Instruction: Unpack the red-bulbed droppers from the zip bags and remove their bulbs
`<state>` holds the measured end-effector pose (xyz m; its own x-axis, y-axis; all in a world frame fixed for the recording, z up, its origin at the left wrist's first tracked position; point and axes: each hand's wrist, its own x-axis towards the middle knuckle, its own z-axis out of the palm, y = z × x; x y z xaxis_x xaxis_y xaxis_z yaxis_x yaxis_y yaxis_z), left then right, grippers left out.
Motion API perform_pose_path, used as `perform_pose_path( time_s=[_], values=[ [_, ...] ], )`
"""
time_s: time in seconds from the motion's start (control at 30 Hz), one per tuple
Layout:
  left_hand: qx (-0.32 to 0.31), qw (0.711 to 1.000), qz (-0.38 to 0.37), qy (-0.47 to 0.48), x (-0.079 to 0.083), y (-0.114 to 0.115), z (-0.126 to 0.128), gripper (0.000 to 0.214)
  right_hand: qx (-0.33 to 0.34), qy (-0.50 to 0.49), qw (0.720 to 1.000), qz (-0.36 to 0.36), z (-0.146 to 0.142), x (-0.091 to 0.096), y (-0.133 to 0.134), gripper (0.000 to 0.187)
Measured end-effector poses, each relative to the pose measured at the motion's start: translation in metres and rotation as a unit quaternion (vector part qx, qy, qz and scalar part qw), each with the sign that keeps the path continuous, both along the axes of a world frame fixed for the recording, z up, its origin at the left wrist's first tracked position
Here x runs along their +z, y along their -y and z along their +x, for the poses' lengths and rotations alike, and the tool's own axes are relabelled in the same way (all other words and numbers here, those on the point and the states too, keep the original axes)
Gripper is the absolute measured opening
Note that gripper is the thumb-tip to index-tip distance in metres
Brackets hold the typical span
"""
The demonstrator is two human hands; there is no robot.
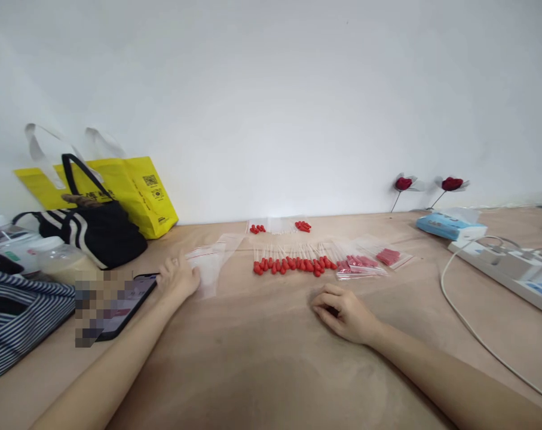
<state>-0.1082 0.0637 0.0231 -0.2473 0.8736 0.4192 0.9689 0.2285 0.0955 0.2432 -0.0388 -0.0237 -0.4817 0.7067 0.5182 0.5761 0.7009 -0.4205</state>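
Observation:
My left hand [177,278] rests on the table between a phone [122,307] and several clear zip bags [207,263]. Its fingers are spread, and the thumb lies at the edge of the bags; I cannot tell whether it presses on them. My right hand [342,313] lies on its side on the table, loosely curled, with a gap between thumb and fingers and nothing visible inside. Beyond it is a row of pale sticks with red bulb-shaped heads [293,264]. Right of the row lie clear bags with pinkish-red contents [363,264].
At the back, more red-headed pieces [303,226] lie by clear bags. A yellow bag [140,197], a black bag [104,233] and a striped pouch [24,316] stand left. On the right are a tissue pack [450,226], a power strip [513,269] and a white cable [465,322].

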Motion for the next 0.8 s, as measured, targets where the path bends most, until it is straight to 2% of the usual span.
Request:
perform_pose_path(
  time_s=[0.1, 0.17, 0.27, 0.37, 0.47, 0.53, 0.6, 0.7, 0.8],
  values=[
    [-0.074, 0.994, -0.033, -0.073, -0.009, 0.007, 0.007, 0.048, -0.002, 0.002, 1.0, 0.002, 0.001, 0.0, 0.0, 0.014],
    [-0.132, 0.982, -0.121, -0.063, -0.011, 0.008, 0.012, 0.051, -0.001, 0.005, 1.0, 0.0, 0.0, -0.001, 0.0, 0.015],
    [-0.15, 0.958, -0.245, -0.025, -0.012, 0.007, 0.014, 0.058, -0.003, 0.009, 1.0, -0.004, -0.002, -0.001, 0.002, 0.014],
    [-0.153, 0.95, -0.27, -0.023, -0.015, 0.005, 0.011, 0.059, -0.03, 0.018, 0.999, 0.035, 0.0, 0.002, 0.0, 0.015],
    [-0.165, 0.961, -0.221, -0.032, -0.015, 0.005, 0.005, 0.056, -0.109, 0.03, 0.988, 0.108, 0.016, 0.008, -0.011, 0.019],
    [-0.184, 0.973, -0.127, -0.049, -0.012, 0.006, 0.003, 0.052, -0.195, 0.03, 0.973, 0.123, 0.035, 0.01, -0.021, 0.021],
    [-0.22, 0.974, -0.006, -0.056, -0.006, 0.01, 0.005, 0.046, -0.284, 0.069, 0.951, 0.106, 0.057, 0.009, -0.032, 0.028],
    [-0.305, 0.946, 0.11, -0.018, -0.002, 0.022, 0.02, 0.039, -0.333, 0.118, 0.933, 0.072, 0.084, -0.001, -0.043, 0.045],
    [-0.395, 0.911, 0.121, 0.012, -0.008, 0.039, 0.048, 0.032, -0.316, 0.121, 0.94, 0.043, 0.097, -0.011, -0.047, 0.04]
  ],
)
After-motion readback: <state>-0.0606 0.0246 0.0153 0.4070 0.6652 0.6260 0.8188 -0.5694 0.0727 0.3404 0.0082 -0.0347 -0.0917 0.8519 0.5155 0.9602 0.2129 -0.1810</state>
